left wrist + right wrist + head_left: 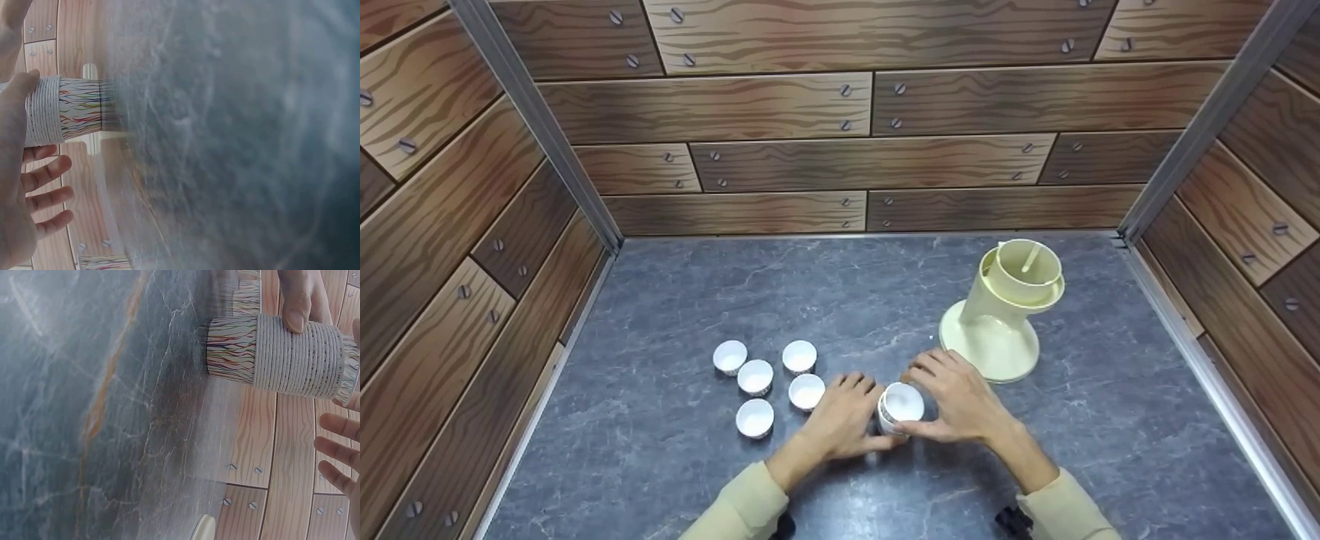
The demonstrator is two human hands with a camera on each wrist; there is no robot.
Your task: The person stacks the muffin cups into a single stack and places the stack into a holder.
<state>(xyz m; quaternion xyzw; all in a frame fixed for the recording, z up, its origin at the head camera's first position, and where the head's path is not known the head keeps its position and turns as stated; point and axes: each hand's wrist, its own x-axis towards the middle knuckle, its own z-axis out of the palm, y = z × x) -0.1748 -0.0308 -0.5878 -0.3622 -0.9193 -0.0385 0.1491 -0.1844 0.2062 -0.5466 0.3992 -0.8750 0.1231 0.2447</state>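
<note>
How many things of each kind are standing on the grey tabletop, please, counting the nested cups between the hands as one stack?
Single paper cups: 5
Stack of nested cups, held between the left hand and right hand: 1
Cream plastic stand: 1
Total: 7

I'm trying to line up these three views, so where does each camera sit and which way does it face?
Head: above, looking forward and down at the grey table; both forearms show, left hand and right hand on a stack of cups.
Left wrist: beside the left hand, facing the stack of cups.
Right wrist: beside the right hand's fingers, facing it too.
All three share the stack.
</note>
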